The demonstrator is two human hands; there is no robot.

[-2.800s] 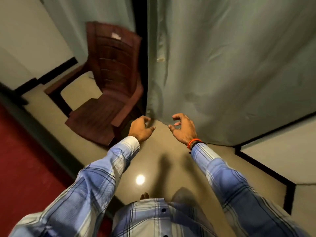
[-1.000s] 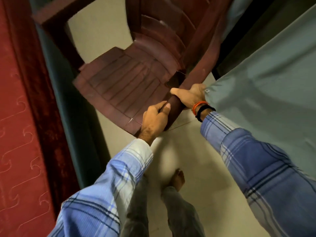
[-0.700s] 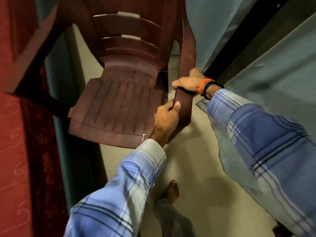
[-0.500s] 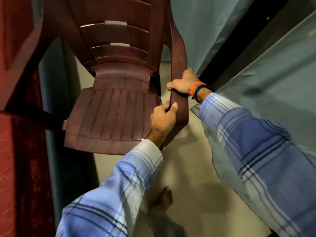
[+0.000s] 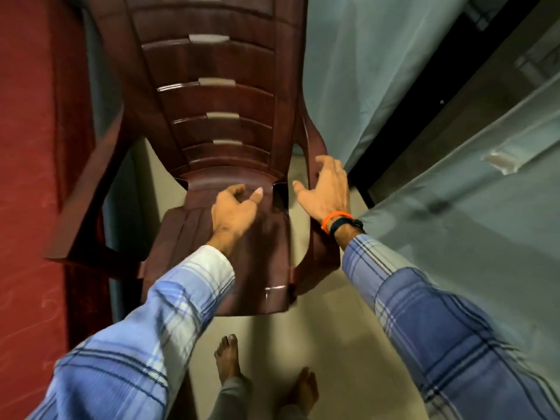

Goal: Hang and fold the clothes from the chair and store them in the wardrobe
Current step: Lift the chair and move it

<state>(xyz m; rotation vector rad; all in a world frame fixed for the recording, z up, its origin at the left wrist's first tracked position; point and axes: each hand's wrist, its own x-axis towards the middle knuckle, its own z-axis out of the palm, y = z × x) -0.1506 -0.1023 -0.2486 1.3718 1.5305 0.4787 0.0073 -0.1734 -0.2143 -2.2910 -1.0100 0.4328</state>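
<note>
Both hands (image 5: 278, 204) loose over chair (image 5: 218, 122), curtain (image 5: 454, 237) close beside.

Glossy brown plastic chair (image 5: 218, 189), smooth matt floor (image 5: 327, 313), cloth curtains (image 5: 454, 237).

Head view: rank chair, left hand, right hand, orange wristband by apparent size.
1. chair, by far the largest.
2-3. left hand and right hand: look alike, no ranking.
4. orange wristband, smallest.

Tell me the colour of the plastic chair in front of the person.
The chair is dark reddish-brown, seen best in the head view.
</note>
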